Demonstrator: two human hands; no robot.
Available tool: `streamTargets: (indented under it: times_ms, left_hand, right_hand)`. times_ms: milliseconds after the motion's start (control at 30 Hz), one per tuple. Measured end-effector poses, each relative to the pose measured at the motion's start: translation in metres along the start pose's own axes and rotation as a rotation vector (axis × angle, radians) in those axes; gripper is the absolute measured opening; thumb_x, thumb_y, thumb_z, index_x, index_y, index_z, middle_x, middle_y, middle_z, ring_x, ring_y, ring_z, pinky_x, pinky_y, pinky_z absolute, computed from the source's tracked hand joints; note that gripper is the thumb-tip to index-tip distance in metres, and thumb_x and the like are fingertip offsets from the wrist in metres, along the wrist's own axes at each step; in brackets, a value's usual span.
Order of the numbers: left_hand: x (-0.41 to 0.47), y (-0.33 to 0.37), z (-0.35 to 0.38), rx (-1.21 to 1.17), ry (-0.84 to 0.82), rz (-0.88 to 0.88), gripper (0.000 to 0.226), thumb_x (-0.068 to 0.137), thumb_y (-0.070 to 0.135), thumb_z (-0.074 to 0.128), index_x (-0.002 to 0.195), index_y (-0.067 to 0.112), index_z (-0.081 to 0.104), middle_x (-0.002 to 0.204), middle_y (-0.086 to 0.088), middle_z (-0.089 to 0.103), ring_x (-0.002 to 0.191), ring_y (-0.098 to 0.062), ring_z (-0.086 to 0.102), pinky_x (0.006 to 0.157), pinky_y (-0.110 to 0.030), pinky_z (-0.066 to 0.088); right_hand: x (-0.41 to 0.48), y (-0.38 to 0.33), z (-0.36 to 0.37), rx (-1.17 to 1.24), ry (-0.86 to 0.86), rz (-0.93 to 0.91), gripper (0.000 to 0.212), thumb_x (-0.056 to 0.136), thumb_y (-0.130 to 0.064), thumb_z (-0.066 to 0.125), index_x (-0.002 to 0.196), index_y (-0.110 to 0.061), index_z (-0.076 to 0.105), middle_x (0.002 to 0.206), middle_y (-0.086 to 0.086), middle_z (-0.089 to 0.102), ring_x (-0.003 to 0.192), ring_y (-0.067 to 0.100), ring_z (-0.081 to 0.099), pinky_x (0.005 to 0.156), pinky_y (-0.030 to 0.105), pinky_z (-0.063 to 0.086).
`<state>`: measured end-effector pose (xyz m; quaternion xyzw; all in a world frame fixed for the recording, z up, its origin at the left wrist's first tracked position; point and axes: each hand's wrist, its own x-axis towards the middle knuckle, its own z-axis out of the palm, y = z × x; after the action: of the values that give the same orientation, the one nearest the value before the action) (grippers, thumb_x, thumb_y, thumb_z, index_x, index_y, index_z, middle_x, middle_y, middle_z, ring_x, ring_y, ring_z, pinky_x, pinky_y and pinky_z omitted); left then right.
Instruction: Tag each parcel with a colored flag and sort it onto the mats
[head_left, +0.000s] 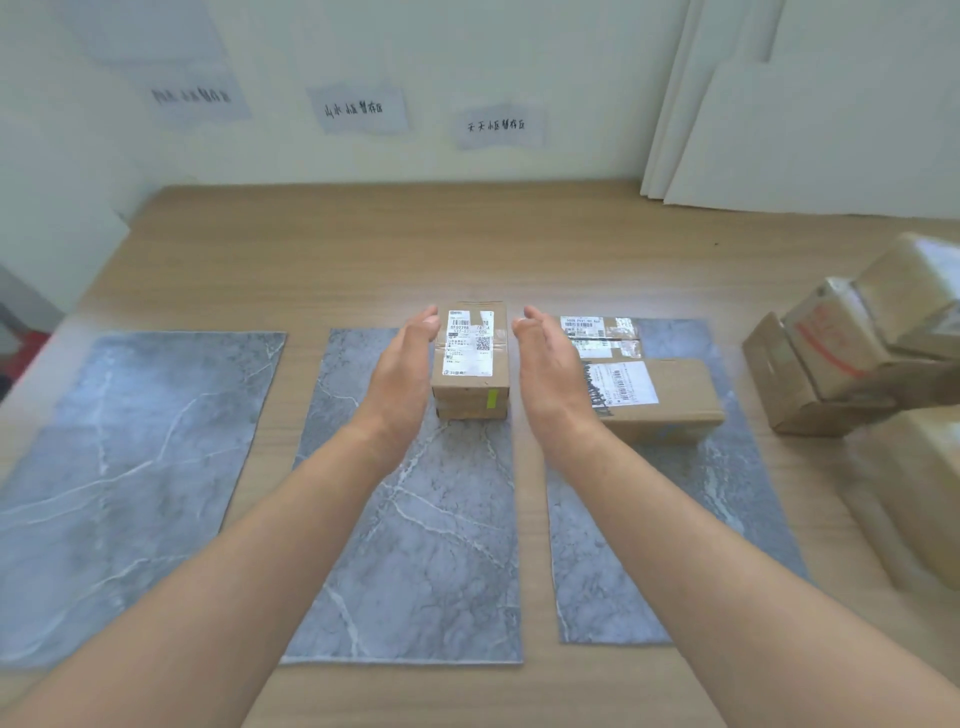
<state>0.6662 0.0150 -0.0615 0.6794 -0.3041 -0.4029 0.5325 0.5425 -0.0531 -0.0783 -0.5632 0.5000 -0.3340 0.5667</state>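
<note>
A small cardboard parcel (471, 358) with a white shipping label on top and a yellow-green flag (492, 399) on its near face sits at the far end of the middle grey marble mat (415, 545). My left hand (402, 371) is flat and open along its left side, touching or almost touching it. My right hand (550, 369) is open a small gap away from its right side. Two more labelled parcels lie on the right mat (623, 587): a flat one (602, 335) at the back and a larger box (660, 397) in front of it.
The left marble mat (124, 483) holds nothing. A pile of untagged cardboard parcels (852, 353) is stacked at the table's right edge. Three handwritten paper signs (358, 109) hang on the wall behind the mats. White boards (800, 130) lean at the back right.
</note>
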Motion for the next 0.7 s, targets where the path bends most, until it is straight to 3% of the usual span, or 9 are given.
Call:
streamTargets:
  times_ms: [167, 300, 367, 433, 533, 700]
  left_hand:
    - [-0.042, 0.025, -0.010, -0.007, -0.057, 0.043, 0.048, 0.104, 0.042, 0.037, 0.150, 0.033, 0.043, 0.154, 0.011, 0.040, 0.144, -0.010, 0.034, 0.123, -0.039, 0.023]
    - [-0.080, 0.040, -0.023, -0.029, -0.118, 0.069, 0.054, 0.098, 0.051, 0.041, 0.148, 0.033, 0.046, 0.155, 0.009, 0.042, 0.144, -0.011, 0.035, 0.124, -0.041, 0.023]
    - [-0.103, 0.046, -0.030, -0.028, -0.164, 0.092, 0.064, 0.085, 0.057, 0.041, 0.146, 0.036, 0.048, 0.154, 0.011, 0.043, 0.144, -0.010, 0.035, 0.124, -0.041, 0.023]
    - [-0.126, 0.052, -0.037, -0.035, -0.212, 0.113, 0.067, 0.081, 0.058, 0.041, 0.144, 0.037, 0.049, 0.153, 0.012, 0.044, 0.144, -0.010, 0.036, 0.124, -0.041, 0.023]
    - [-0.163, 0.060, -0.046, -0.043, -0.277, 0.152, 0.062, 0.085, 0.057, 0.041, 0.143, 0.038, 0.050, 0.152, 0.012, 0.045, 0.143, -0.010, 0.037, 0.123, -0.040, 0.023]
    - [-0.216, 0.074, -0.042, -0.034, -0.376, 0.190, 0.042, 0.103, 0.042, 0.039, 0.142, 0.034, 0.051, 0.150, 0.010, 0.047, 0.142, -0.011, 0.039, 0.123, -0.037, 0.025]
  right_hand:
    - [-0.043, -0.027, -0.004, 0.019, 0.011, -0.069, 0.050, 0.104, -0.042, 0.045, 0.149, -0.023, 0.048, 0.141, -0.013, 0.051, 0.125, 0.001, 0.042, 0.100, 0.025, 0.032]
    - [-0.090, -0.046, -0.005, 0.024, 0.064, -0.095, 0.053, 0.099, -0.047, 0.048, 0.144, -0.021, 0.054, 0.119, -0.012, 0.060, 0.115, 0.008, 0.056, 0.099, 0.027, 0.042]
    - [-0.118, -0.055, -0.007, 0.020, 0.106, -0.113, 0.048, 0.100, -0.044, 0.048, 0.143, -0.021, 0.055, 0.109, -0.022, 0.057, 0.105, -0.004, 0.055, 0.093, 0.022, 0.042]
    - [-0.148, -0.063, -0.009, 0.005, 0.146, -0.134, 0.042, 0.104, -0.038, 0.046, 0.142, -0.022, 0.056, 0.115, -0.023, 0.057, 0.106, -0.011, 0.051, 0.088, 0.014, 0.039]
    - [-0.196, -0.071, -0.010, 0.004, 0.198, -0.153, 0.042, 0.105, -0.038, 0.045, 0.143, -0.023, 0.056, 0.132, -0.014, 0.057, 0.123, 0.001, 0.051, 0.094, 0.019, 0.037]
    - [-0.265, -0.083, -0.022, 0.010, 0.303, -0.200, 0.041, 0.104, -0.038, 0.046, 0.140, -0.024, 0.058, 0.126, -0.015, 0.059, 0.119, 0.001, 0.052, 0.084, 0.010, 0.036]
